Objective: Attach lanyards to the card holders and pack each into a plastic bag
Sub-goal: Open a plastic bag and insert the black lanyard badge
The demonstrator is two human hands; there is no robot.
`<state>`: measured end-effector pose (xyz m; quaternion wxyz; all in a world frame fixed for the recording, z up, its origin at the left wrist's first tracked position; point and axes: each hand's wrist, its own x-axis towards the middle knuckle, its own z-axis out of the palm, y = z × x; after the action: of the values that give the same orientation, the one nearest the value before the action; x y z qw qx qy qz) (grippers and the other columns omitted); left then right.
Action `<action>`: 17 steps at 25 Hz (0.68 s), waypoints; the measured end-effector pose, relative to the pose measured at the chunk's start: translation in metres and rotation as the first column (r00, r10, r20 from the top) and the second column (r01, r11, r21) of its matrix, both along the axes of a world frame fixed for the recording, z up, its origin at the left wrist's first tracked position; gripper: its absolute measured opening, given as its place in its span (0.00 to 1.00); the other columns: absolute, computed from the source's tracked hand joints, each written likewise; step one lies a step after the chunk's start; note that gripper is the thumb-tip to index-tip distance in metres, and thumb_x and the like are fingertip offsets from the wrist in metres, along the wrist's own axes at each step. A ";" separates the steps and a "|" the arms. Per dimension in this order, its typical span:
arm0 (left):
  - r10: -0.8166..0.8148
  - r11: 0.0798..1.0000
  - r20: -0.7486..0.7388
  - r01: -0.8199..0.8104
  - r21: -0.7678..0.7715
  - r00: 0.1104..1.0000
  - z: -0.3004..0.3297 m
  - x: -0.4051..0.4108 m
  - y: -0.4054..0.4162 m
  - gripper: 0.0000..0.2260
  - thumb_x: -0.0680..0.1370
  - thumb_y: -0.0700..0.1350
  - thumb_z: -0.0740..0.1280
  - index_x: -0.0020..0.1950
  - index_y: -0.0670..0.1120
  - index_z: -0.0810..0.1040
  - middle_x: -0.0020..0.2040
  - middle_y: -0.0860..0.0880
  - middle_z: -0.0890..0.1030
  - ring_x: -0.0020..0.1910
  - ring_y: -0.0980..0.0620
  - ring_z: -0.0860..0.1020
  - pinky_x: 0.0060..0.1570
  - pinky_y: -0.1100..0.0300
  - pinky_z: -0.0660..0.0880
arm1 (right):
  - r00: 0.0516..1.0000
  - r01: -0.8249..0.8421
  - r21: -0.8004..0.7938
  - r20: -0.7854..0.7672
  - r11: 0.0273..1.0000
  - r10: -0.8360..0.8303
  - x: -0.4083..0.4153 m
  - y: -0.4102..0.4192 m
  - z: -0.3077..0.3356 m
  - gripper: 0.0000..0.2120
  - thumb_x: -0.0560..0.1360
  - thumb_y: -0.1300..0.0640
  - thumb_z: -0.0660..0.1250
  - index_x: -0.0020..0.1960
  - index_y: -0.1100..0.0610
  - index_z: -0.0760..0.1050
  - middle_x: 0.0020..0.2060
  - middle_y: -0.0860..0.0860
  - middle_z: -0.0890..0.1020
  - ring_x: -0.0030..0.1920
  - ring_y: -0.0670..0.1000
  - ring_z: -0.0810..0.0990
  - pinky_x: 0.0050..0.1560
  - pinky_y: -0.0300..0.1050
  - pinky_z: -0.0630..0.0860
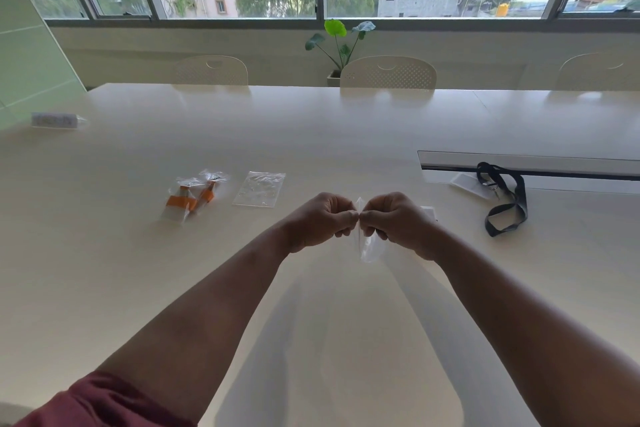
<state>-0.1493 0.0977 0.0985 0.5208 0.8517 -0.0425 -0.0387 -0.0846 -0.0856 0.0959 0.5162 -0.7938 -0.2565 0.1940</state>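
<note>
- table (311, 121) spans everything under and around my hands, pale top, with a long cable slot (530, 166) ahead and to the right of my right hand
- three chairs tucked in at the far edge, middle chair (388, 73) straight ahead of my fingers, potted plant (341, 45) behind it at the window
- black lanyard (507, 199) lies looped well right of my right hand, its clip end on a clear card holder (467, 184) by the slot
- two packed bags with orange lanyards (192, 198) lie side by side well left and ahead of my left hand
- empty plastic bag (259, 189) lies flat just ahead-left of my left hand, between it and the packed ones
- left hand (320, 222) and right hand (398, 222) held up off the table, knuckles nearly touching
- both sets of fingers curled, each pinching the top edge of a small clear bag (369, 250) that hangs down between and under them
- can't tell what's inside that bag, my right hand covers most of it
- something white (428, 211) pokes out just behind my right hand, can't tell what
</note>
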 end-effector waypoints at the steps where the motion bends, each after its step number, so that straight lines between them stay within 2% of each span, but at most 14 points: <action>1: 0.016 1.000 0.016 -0.016 0.022 1.000 0.000 0.000 -0.001 0.12 0.81 0.41 0.64 0.39 0.40 0.78 0.33 0.49 0.77 0.32 0.54 0.72 0.38 0.59 0.70 | 0.999 0.024 -0.018 0.036 1.000 -0.023 0.000 0.001 -0.002 0.15 0.76 0.61 0.67 0.31 0.54 0.80 0.29 0.49 0.81 0.26 0.45 0.71 0.28 0.36 0.66; 3: 0.050 0.997 0.042 -0.053 0.060 0.998 -0.001 0.000 -0.004 0.12 0.80 0.42 0.64 0.38 0.38 0.78 0.33 0.48 0.77 0.34 0.51 0.72 0.38 0.56 0.69 | 0.990 0.079 -0.046 0.120 0.996 -0.073 -0.002 0.003 -0.005 0.13 0.74 0.60 0.67 0.31 0.55 0.79 0.26 0.47 0.79 0.26 0.45 0.69 0.27 0.38 0.64; 6: 0.090 0.989 0.076 -0.098 0.115 0.993 -0.003 0.001 -0.006 0.13 0.79 0.42 0.65 0.38 0.37 0.77 0.32 0.47 0.75 0.32 0.52 0.70 0.34 0.58 0.66 | 0.968 0.130 -0.068 0.225 0.989 -0.111 -0.004 0.006 -0.008 0.10 0.71 0.56 0.66 0.33 0.59 0.78 0.26 0.47 0.77 0.25 0.43 0.69 0.25 0.35 0.63; 9: 0.110 0.978 0.129 -0.130 0.164 0.986 -0.003 0.001 -0.006 0.13 0.78 0.42 0.65 0.37 0.36 0.75 0.29 0.51 0.71 0.28 0.55 0.66 0.29 0.60 0.64 | 0.947 0.148 -0.089 0.300 0.985 -0.116 -0.004 0.008 -0.009 0.10 0.71 0.57 0.67 0.33 0.61 0.77 0.26 0.48 0.74 0.26 0.44 0.68 0.25 0.36 0.63; 13: 0.123 0.950 0.217 -0.178 0.256 0.968 -0.002 0.002 -0.007 0.12 0.76 0.43 0.66 0.34 0.38 0.71 0.29 0.50 0.69 0.29 0.54 0.64 0.30 0.57 0.64 | 0.927 0.174 -0.107 0.352 0.979 -0.126 -0.003 0.013 -0.008 0.11 0.71 0.59 0.67 0.30 0.60 0.73 0.24 0.46 0.70 0.26 0.44 0.66 0.27 0.42 0.64; 17: 0.133 0.920 0.272 -0.221 0.323 0.953 -0.003 0.003 -0.007 0.14 0.75 0.42 0.66 0.32 0.40 0.67 0.29 0.51 0.65 0.28 0.55 0.61 0.28 0.59 0.61 | 0.924 0.175 -0.124 0.364 0.977 -0.119 -0.001 0.015 -0.009 0.16 0.70 0.59 0.67 0.26 0.54 0.67 0.21 0.43 0.67 0.26 0.44 0.64 0.29 0.43 0.63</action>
<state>-0.1461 0.0909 0.0958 0.3532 0.9291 -0.0211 0.1072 -0.0854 -0.0703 0.0866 0.4117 -0.8702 -0.2693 0.0274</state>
